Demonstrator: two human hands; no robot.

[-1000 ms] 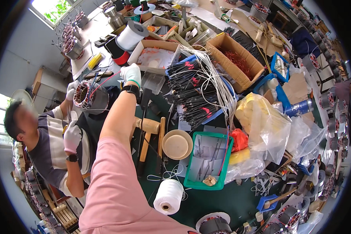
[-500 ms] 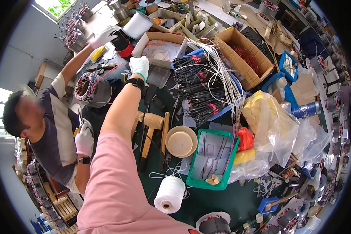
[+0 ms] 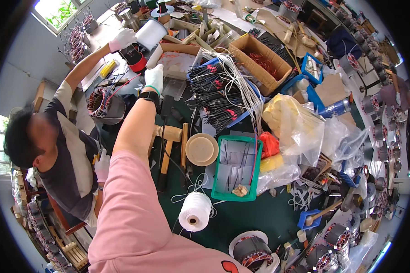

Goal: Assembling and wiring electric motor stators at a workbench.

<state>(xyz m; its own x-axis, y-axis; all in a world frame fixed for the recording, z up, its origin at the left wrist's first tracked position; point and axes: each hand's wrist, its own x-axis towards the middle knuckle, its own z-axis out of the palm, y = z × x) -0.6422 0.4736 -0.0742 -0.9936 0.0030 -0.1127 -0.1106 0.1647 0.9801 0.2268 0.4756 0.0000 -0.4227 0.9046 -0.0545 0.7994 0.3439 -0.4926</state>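
My left hand (image 3: 154,78), in a white glove with a teal cuff and a black watch behind it, reaches over the bench to the near left corner of a cardboard box (image 3: 153,58) of white and orange sheets. Its fingers look curled closed; anything in them is hidden. Beside it lies a clear plastic tray (image 3: 174,88). At the lower edge, a wound stator (image 3: 254,251) stands on the bench. A white shape against its right side looks like part of my gloved right hand (image 3: 271,265), with the fingers not readable.
Across the left, a co-worker (image 3: 70,154) stretches one gloved hand (image 3: 122,40) toward a white spool (image 3: 151,34). Around my arm are a stator (image 3: 105,105), a wooden mallet (image 3: 168,133), round bowl (image 3: 201,149), green tray (image 3: 215,179), string cone (image 3: 195,211) and black wire bundles (image 3: 223,93).
The view has shifted, so most bench items sit farther left and up. My left hand stays by the box corner. The co-worker's lower hand has dropped, and the scissors it held show less.
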